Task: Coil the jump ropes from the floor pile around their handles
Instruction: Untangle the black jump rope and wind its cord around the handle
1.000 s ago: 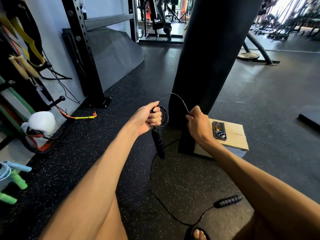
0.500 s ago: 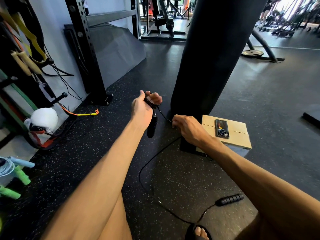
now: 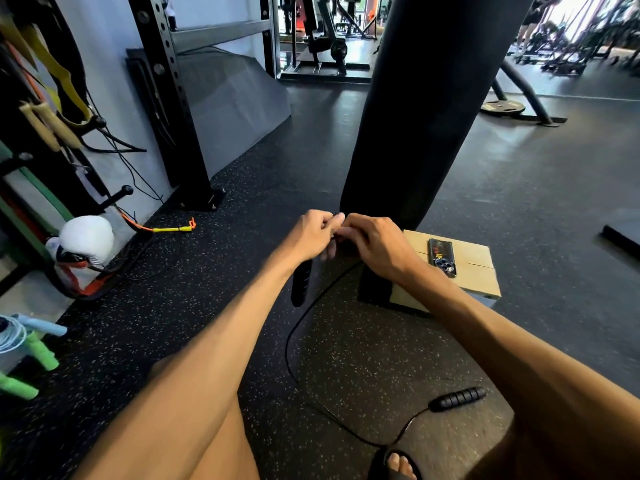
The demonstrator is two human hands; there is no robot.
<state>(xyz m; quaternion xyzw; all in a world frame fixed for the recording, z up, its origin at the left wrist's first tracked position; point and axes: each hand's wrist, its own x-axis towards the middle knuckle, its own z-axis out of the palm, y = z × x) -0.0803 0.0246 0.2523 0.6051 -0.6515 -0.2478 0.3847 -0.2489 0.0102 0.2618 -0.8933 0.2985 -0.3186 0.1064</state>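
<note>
My left hand [image 3: 310,235] grips the upper end of a black jump-rope handle [image 3: 300,284], which hangs down below my wrist. Close against it on the right, my right hand [image 3: 375,244] curls its fingers round the black rope; the two hands touch and hide the coils between them. From under my right hand the loose rope [image 3: 289,344] drops to the floor, curves left, then runs right to the second black handle [image 3: 457,398], which lies on the floor by my sandalled foot [image 3: 398,464].
A black punching bag [image 3: 426,109] hangs right behind my hands. A cardboard box [image 3: 474,268] with a phone [image 3: 441,259] sits to its right. Coiled green and blue jump ropes [image 3: 31,344] lie at far left, with a white boxing glove [image 3: 86,239] and a rack post [image 3: 173,109].
My right hand has come up and left to meet my left hand at the handle top. Less slack rope now lies on the floor, and the loop seen earlier is hidden.
</note>
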